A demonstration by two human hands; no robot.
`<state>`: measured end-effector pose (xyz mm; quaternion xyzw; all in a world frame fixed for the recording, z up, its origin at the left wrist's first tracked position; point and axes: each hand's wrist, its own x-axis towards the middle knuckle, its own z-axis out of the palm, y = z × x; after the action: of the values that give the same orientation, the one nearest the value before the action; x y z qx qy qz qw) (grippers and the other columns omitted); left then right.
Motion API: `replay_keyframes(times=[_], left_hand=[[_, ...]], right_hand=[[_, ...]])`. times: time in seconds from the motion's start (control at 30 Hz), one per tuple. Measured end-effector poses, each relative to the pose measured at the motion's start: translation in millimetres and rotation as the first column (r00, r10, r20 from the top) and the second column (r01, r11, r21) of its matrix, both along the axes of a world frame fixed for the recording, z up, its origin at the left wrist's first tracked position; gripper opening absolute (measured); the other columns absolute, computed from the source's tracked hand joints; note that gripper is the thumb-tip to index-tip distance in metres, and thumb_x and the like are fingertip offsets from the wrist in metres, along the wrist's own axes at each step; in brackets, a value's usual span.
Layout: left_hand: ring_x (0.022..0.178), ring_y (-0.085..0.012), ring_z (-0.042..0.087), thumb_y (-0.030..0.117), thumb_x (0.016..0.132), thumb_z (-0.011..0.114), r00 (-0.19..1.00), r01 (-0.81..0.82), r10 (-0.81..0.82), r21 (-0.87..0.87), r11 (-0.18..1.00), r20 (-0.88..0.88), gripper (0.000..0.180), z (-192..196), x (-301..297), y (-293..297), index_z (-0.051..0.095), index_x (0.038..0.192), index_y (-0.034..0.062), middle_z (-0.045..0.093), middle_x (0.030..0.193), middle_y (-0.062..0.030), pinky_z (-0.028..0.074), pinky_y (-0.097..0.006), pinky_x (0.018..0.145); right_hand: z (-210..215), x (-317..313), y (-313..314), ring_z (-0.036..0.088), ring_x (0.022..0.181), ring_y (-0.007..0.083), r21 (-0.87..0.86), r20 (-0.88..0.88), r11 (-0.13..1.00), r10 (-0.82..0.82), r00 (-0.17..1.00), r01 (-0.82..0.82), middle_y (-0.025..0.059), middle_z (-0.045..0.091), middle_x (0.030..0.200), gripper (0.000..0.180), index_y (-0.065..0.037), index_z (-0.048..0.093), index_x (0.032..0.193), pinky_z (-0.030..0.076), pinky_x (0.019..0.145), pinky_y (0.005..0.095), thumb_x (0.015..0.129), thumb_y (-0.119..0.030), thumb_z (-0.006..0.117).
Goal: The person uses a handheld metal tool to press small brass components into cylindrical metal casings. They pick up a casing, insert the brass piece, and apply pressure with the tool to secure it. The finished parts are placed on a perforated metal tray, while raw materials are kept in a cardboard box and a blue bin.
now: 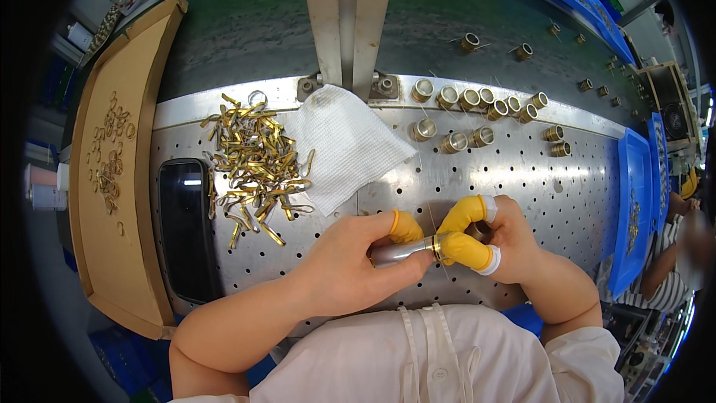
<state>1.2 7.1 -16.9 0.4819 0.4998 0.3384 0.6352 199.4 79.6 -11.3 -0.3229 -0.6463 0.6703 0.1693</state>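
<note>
While both hands (418, 250) grip one silver rod (399, 251), three fingers (464, 213) wear yellow cots.

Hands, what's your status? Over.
Left hand holding silver tube. Right hand pinching its gold ring. Gold clips, cloth beyond, not blocking.

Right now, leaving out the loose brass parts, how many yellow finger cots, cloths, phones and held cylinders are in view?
yellow finger cots: 3
white cloth: 1
black phone: 1
metal cylinder: 1
Total: 6

A perforated steel worktop (522, 179) sits on a green bench (246, 22), flanked by blue trays (634, 201).
</note>
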Motion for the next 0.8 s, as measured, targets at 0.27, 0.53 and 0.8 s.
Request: replay_keyframes(times=[0.27, 0.53, 0.8], left_hand=[[0.054, -0.0097, 0.045, 0.025, 0.076, 0.066, 1.000, -0.010, 0.010, 0.011, 1.000, -0.019, 0.027, -0.9, 1.1, -0.3, 0.059, 0.085, -0.0001, 0.054, 0.062, -0.0048, 0.037, -0.026, 0.051], [0.053, -0.0102, 0.045, 0.026, 0.077, 0.065, 1.000, 0.001, -0.001, 0.010, 1.000, -0.013, 0.027, -1.2, 0.5, -0.6, 0.060, 0.085, 0.0007, 0.053, 0.061, -0.0048, 0.037, -0.026, 0.050], [0.053, -0.0107, 0.045, 0.027, 0.077, 0.066, 1.000, 0.008, -0.008, 0.037, 0.999, -0.026, 0.028, -3.7, -0.2, -0.4, 0.060, 0.086, 0.0008, 0.054, 0.062, -0.0050, 0.036, -0.027, 0.050]], right_hand=[[-0.7, 1.0, -0.3, 0.041, 0.054, 0.0024, -0.010, 0.009, 1.000, 0.001, 1.000, -0.001, -0.0038, 0.055, 0.066, 0.017, -0.004, 0.061, 0.078, 0.033, 0.047, 0.0187, 0.078, -0.019, 0.070], [-0.9, 1.1, -0.7, 0.042, 0.054, 0.0022, -0.011, 0.006, 1.000, 0.000, 1.000, 0.000, -0.0037, 0.055, 0.065, 0.016, -0.004, 0.061, 0.078, 0.033, 0.047, 0.0188, 0.077, -0.018, 0.070], [-2.0, 1.0, -0.6, 0.041, 0.052, 0.0026, 0.019, 0.005, 1.000, -0.004, 1.000, 0.004, -0.0034, 0.055, 0.063, 0.017, -0.004, 0.061, 0.077, 0.032, 0.046, 0.0191, 0.077, -0.019, 0.070]])
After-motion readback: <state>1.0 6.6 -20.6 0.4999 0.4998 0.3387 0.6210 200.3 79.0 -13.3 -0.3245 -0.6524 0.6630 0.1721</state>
